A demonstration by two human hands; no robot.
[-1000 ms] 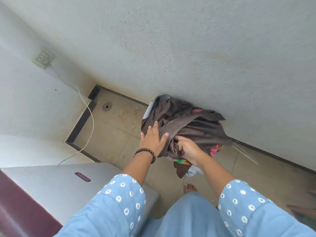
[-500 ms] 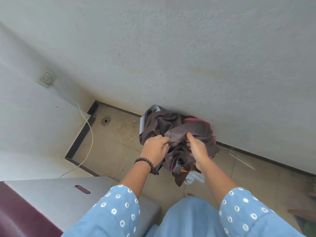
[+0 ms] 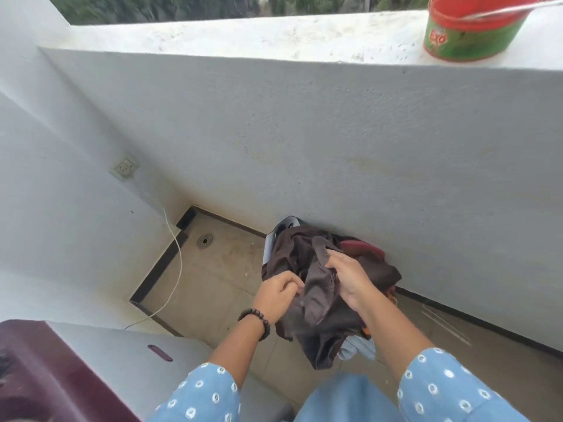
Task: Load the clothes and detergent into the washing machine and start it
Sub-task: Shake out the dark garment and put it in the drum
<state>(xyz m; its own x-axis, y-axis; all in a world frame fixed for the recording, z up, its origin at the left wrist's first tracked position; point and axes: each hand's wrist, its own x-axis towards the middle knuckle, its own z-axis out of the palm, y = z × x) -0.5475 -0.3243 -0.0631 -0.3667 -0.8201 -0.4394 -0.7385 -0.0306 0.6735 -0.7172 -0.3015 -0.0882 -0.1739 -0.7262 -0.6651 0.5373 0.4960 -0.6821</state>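
Brown garment (image 3: pixel 316 303) is gripped by left hand (image 3: pixel 278 295) and right hand (image 3: pixel 350 277), fingers curled on cloth; washing machine (image 3: pixel 100 357) at 8 o'clock.

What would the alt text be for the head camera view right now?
Both hands, left hand and right hand, grip a brown garment over a laundry pile by a white wall. A washing machine stands at lower left.

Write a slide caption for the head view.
Both hands, left and right, hold a dark brown cloth garment above the tiled floor.
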